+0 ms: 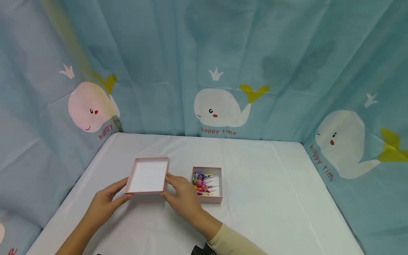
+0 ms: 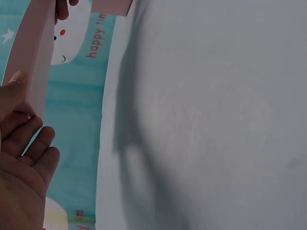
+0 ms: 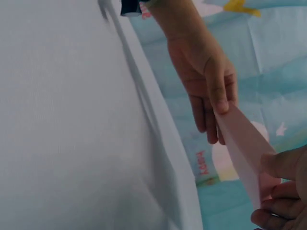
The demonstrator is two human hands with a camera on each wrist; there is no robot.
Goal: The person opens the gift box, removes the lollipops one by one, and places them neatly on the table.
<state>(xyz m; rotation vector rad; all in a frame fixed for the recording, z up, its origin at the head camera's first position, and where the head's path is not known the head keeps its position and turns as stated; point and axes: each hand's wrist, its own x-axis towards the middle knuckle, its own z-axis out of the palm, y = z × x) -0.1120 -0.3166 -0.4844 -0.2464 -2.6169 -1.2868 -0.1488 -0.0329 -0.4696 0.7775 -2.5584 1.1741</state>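
Observation:
A square pink box lid (image 1: 147, 176) with a white inside is held tilted above the table, its inner face toward me. My left hand (image 1: 102, 204) pinches its left side near the lower corner, with the thumb along the near edge. At the opposite side, my right hand (image 1: 185, 198) grips the lid between thumb and fingers. To the right stands the matching pink box (image 1: 211, 199) without a cover. Several lollipops (image 1: 200, 183) in bright wrappers lie inside, heads to the left and sticks to the right. In the right wrist view both hands pinch the pink lid (image 3: 242, 143) at its ends.
A white cloth (image 1: 271, 198) covers the table. Blue curtains (image 1: 153, 106) printed with whales enclose its back and sides. A black object (image 1: 202, 250) sits by the right sleeve at the bottom of the head view.

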